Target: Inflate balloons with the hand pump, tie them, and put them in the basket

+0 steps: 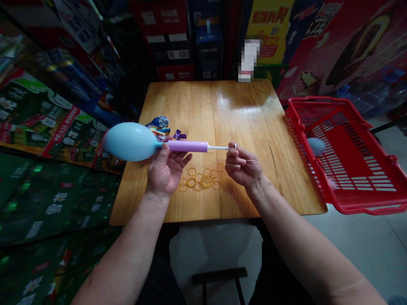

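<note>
1. Nine o'clock: light-blue balloon [131,142] is pinched onto purple balloon pump [190,146] by left hand [163,170], likely for sealing.
2. Three o'clock: plunger handle [235,146] is pinched by right hand [244,166], likely for control.

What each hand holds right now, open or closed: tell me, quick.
Left hand: partly closed, holding the light-blue balloon by its neck at the end of the purple pump.
Right hand: closed on the end of the white plunger.

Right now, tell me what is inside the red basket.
A pale-blue balloon, it seems, and something pink show inside the red basket. Its table-side wall partly covers them; whatever lies lower behind that wall cannot be seen.
</note>
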Demonstrator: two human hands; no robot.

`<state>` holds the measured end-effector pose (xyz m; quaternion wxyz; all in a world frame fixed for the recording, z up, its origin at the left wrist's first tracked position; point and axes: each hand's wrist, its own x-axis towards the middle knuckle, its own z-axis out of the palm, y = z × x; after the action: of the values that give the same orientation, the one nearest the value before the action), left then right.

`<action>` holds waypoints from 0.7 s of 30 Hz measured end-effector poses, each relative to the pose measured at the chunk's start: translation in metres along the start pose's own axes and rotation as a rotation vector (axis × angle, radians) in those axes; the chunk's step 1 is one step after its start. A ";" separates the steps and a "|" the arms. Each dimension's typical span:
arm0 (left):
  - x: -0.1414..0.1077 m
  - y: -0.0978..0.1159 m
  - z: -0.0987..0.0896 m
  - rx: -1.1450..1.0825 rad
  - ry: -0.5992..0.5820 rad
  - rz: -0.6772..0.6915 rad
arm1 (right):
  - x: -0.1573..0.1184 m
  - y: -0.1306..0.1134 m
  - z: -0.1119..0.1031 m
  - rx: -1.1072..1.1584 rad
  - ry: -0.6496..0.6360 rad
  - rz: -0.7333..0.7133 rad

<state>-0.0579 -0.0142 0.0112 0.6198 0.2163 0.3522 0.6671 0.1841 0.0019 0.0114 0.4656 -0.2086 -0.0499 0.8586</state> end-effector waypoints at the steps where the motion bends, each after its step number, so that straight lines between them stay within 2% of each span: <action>1: -0.002 -0.004 0.000 0.007 -0.016 -0.042 | 0.002 0.005 -0.001 -0.003 0.008 0.024; 4: -0.008 -0.018 0.004 0.022 -0.039 -0.123 | 0.006 0.020 -0.003 0.013 0.035 0.082; 7: -0.007 -0.022 0.006 0.015 -0.034 -0.105 | 0.007 0.023 -0.002 0.030 0.029 0.079; 11: 0.000 -0.005 0.004 0.000 -0.012 -0.060 | 0.001 0.005 0.004 -0.027 0.034 0.060; 15: 0.002 0.011 -0.001 0.007 0.013 0.039 | -0.003 -0.007 0.006 -0.061 0.031 -0.027; 17: -0.002 0.007 0.000 0.013 -0.004 0.006 | -0.001 0.001 0.005 -0.054 0.011 -0.022; 21: -0.010 -0.014 0.004 0.002 -0.033 -0.087 | 0.006 0.025 -0.001 0.001 0.013 0.080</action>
<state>-0.0442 -0.0237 0.0054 0.6538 0.2125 0.3517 0.6354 0.1620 -0.0074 0.0019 0.4314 -0.2157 -0.0380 0.8752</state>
